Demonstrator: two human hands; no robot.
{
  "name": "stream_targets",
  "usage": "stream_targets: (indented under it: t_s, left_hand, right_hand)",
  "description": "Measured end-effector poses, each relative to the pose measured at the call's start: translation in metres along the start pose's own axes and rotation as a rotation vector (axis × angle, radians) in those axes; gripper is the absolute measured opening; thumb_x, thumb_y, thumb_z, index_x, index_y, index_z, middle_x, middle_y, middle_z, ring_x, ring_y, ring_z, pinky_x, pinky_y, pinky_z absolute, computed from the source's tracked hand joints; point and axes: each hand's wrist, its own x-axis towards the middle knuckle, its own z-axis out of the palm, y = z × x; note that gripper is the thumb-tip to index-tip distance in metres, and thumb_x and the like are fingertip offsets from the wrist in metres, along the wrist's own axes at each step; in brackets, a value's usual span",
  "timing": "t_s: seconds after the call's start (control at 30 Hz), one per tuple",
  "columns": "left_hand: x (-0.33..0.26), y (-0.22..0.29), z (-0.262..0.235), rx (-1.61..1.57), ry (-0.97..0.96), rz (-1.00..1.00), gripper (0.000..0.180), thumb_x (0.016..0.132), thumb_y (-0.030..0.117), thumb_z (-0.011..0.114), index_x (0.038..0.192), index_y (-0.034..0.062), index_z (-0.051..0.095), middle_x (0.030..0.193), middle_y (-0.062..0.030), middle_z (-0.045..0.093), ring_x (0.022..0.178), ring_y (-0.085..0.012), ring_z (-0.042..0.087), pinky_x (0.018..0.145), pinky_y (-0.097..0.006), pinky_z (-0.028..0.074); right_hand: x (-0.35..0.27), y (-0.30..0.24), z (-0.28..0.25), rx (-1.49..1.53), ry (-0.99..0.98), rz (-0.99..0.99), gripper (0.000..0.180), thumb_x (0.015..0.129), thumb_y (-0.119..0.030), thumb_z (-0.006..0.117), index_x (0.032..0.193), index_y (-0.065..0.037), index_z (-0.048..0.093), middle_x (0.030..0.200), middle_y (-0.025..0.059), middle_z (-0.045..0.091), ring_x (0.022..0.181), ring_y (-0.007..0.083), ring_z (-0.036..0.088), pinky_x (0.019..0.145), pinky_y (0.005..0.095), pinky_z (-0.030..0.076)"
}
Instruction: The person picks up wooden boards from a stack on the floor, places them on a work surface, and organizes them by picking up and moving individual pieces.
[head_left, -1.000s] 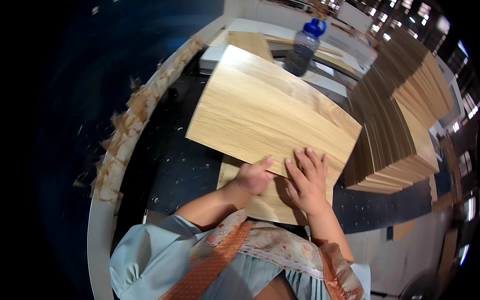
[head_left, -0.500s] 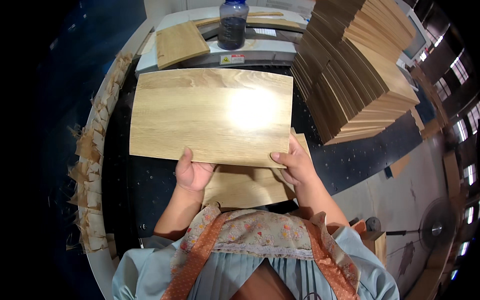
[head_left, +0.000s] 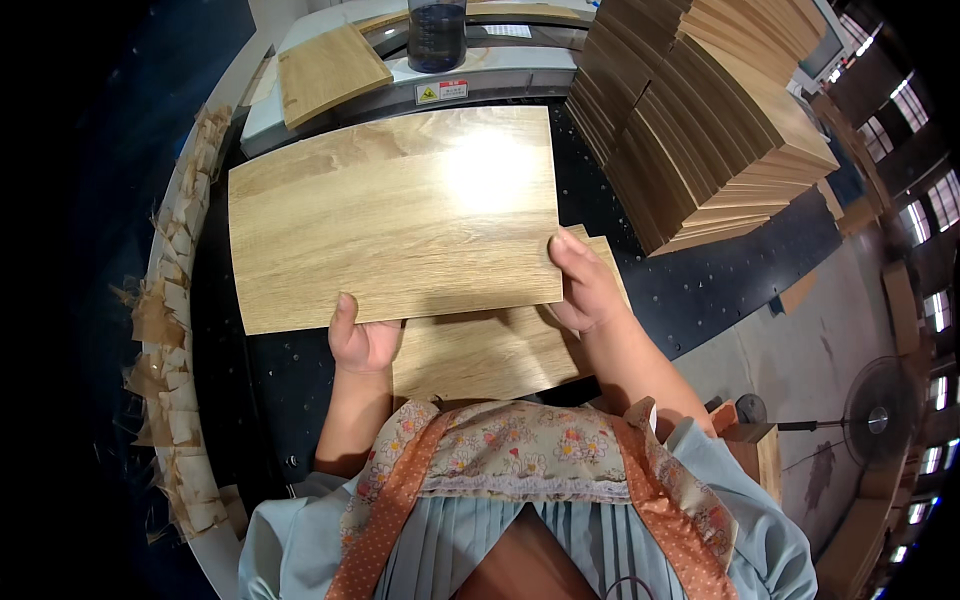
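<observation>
over the black work table (head_left: pixel 700 290), both hands grip the near long edge of a pale wood-grain panel (head_left: pixel 395 215). the left hand (head_left: pixel 362 342) is clamped on it near the middle of that edge, thumb on top and fingers beneath; the right hand (head_left: pixel 585 285) is clamped at the near right corner in the same way. the panel sits level above the table, partly covering a second, similar panel (head_left: pixel 490 350) that lies flat below it.

it looks thin, stiff and fairly light, with a smooth glossy face that catches the light and could slip, so a pinch along the edge with fingers under it seems the safest hold; the corners look prone to chipping.

a stack of boards (head_left: pixel 700 110) leans at the far right, a dark bottle (head_left: pixel 437 35) and a small board (head_left: pixel 328 70) rest on the grey machine ledge (head_left: pixel 500 80), and torn tape scraps (head_left: pixel 175 330) line the table's left rim.

compared with half a second ago, the panel is held much the same, the view only slightly shifted.
</observation>
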Motion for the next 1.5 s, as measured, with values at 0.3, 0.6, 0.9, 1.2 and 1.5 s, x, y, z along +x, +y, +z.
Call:
stream_targets:
  t_s: [0.3,0.6,0.9,1.2,1.5]
  left_hand:
    - [-0.004,-0.002,-0.028,-0.053,0.071,-0.044,0.049,0.092,0.020,0.049,0.135,0.0029,0.035,0.137,-0.0114,0.042,0.127,-0.0272,0.039,0.107,-0.046,0.029]
    - [-0.001,0.000,-0.031,-0.010,0.124,-0.021,0.041,0.092,0.016,0.046,0.129,-0.0009,0.040,0.131,-0.0149,0.048,0.122,-0.0295,0.045,0.101,-0.046,0.037]
    - [0.001,0.000,-0.031,-0.005,0.152,-0.004,0.044,0.090,0.011,0.048,0.132,0.0012,0.038,0.134,-0.0133,0.045,0.126,-0.0284,0.041,0.105,-0.047,0.033]
    - [0.002,-0.004,-0.027,0.038,0.224,0.027,0.046,0.090,0.013,0.050,0.132,-0.0008,0.037,0.133,-0.0143,0.046,0.124,-0.0281,0.043,0.104,-0.046,0.034]
    - [0.002,-0.007,-0.036,0.141,0.112,-0.020,0.050,0.089,0.014,0.050,0.134,0.0000,0.034,0.135,-0.0154,0.042,0.126,-0.0300,0.040,0.105,-0.048,0.032]
  right_hand:
    - [0.017,-0.004,-0.023,-0.019,0.326,-0.182,0.026,0.091,-0.009,0.050,0.115,0.001,0.049,0.100,0.0148,0.062,0.085,0.0203,0.061,0.072,0.0317,0.054]
    - [0.010,-0.025,-0.020,-0.004,0.310,-0.322,0.031,0.081,0.006,0.053,0.112,-0.001,0.052,0.100,0.0157,0.063,0.091,0.0246,0.062,0.082,0.0357,0.052]
    - [0.013,-0.026,-0.020,-0.123,0.542,-0.284,0.017,0.084,-0.010,0.063,0.097,-0.007,0.052,0.083,0.0060,0.062,0.071,0.0146,0.060,0.062,0.0266,0.053]
    - [0.006,-0.029,-0.031,-0.126,0.565,-0.303,0.014,0.086,-0.009,0.057,0.099,-0.008,0.053,0.079,0.0043,0.055,0.074,0.0152,0.055,0.072,0.0322,0.050]
    - [-0.024,-0.062,0.132,-0.396,-0.686,-0.477,0.017,0.081,-0.014,0.058,0.083,0.001,0.064,0.097,0.0165,0.054,0.092,0.0277,0.054,0.085,0.0383,0.045]
